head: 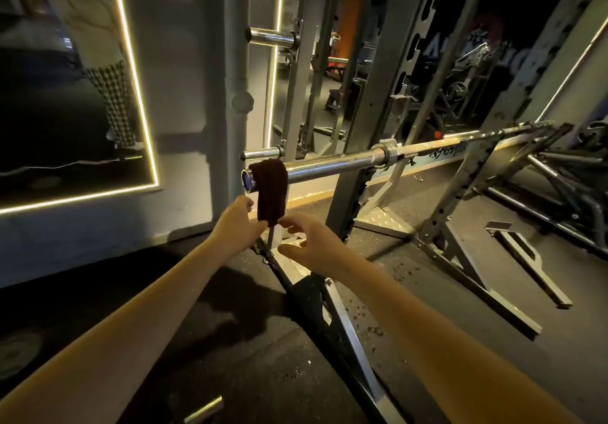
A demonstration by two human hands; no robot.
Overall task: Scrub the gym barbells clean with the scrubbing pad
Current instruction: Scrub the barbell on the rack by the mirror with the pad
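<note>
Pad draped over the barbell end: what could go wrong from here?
1. The pad hangs loosely at the very end of the barbell; a tug from the left hand, which pinches its lower edge, could slide it off.
2. The right hand isn't gripping yet, so one-handed scrubbing may bunch it.

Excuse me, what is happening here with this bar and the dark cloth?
A person is set to scrub a barbell that rests on a rack. A dark scrubbing pad hangs draped over the bar's near end. The left hand pinches the pad's lower edge, and the right hand, fingers loose, reaches toward the same edge without holding it.
</note>
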